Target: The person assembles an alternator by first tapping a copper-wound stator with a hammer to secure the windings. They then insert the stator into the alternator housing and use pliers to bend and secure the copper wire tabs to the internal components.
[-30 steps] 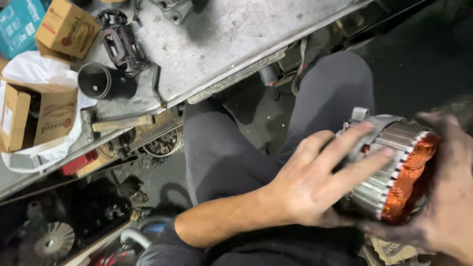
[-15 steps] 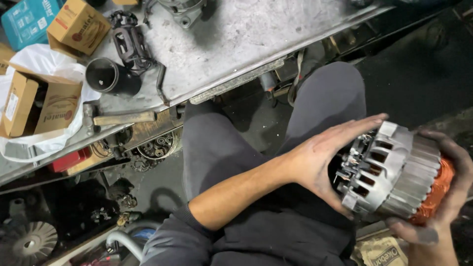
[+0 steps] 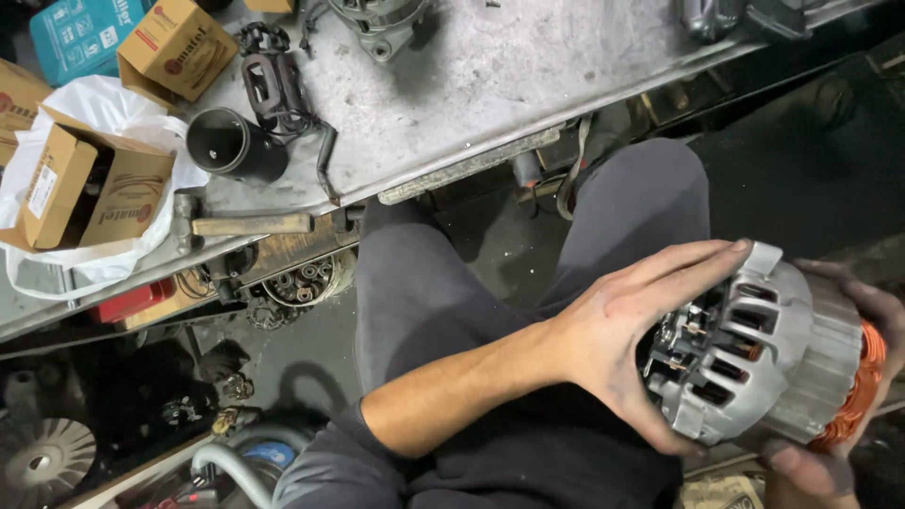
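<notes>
An auto-electric repair workshop is being shown. A scratched, grimy metal workbench (image 3: 528, 85) is being crowded by small cardboard parts boxes (image 3: 174, 45), a black cylindrical housing (image 3: 234, 145), a wound coil part (image 3: 275, 87) and a hammer (image 3: 240, 224). Bearings and oily spares (image 3: 300, 281) are being kept beneath, and an alternator (image 3: 764, 353) is being handled.

A scuffed grey metal workbench (image 3: 490, 85) carries cardboard boxes (image 3: 174, 45) at ten o'clock, a black cylinder (image 3: 231, 146) beside them, a white bag (image 3: 104, 108) (holding another box), and a hammer (image 3: 240, 224) near the edge.
</notes>
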